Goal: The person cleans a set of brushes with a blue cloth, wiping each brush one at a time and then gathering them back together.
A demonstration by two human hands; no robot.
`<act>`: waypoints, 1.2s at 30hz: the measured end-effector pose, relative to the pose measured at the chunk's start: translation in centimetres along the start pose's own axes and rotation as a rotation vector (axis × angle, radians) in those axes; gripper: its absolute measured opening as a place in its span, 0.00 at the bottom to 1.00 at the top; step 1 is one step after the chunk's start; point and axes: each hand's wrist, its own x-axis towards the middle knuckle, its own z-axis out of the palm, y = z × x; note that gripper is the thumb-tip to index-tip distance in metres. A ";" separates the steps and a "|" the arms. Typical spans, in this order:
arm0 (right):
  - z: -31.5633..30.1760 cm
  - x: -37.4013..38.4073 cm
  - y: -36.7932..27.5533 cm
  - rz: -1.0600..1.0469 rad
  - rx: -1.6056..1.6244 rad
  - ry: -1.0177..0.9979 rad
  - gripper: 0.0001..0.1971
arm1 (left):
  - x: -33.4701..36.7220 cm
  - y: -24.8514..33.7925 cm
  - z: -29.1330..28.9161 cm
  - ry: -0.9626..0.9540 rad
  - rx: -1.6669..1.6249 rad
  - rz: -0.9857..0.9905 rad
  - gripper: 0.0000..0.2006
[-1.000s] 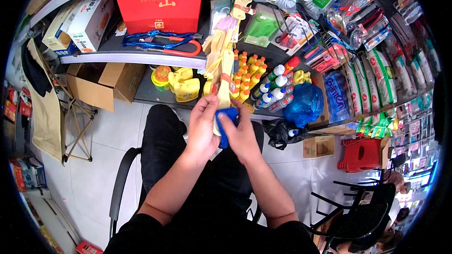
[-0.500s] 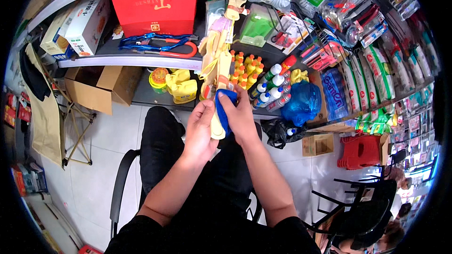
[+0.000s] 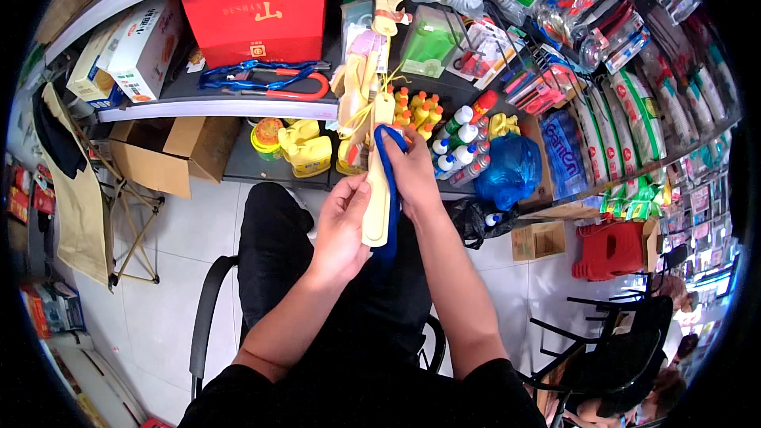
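Note:
A pale wooden-handled brush (image 3: 376, 218) is upright in front of me, its rounded handle end pointing down toward my lap. My left hand (image 3: 344, 214) is closed on the handle's left side, thumb and fingers pinching it. My right hand (image 3: 414, 176) is closed on a blue cloth (image 3: 387, 190), which lies along the handle's right side and hangs below my fingers. The upper part of the held brush is partly hidden where it overlaps a bunch of wooden-handled brushes (image 3: 385, 24) hanging at the shelf, with yellow string among them.
Behind the hands, shelves hold a red box (image 3: 255, 20), yellow bottles (image 3: 307, 150), spray cans (image 3: 464, 139) and a blue plastic bag (image 3: 508, 174). An open cardboard box (image 3: 170, 150) and a folding chair (image 3: 75, 190) stand left. A red plastic stool (image 3: 606, 252) and black chair (image 3: 626, 349) are right.
The blue cloth, bunched on the handle before, now hangs longer along its right side. My right hand has moved slightly right, and the handle has shifted a little right and down.

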 end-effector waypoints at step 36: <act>-1.3 2.7 -2.0 0.151 0.220 -0.181 0.15 | 0.2 1.3 -0.3 -0.059 0.096 0.002 0.12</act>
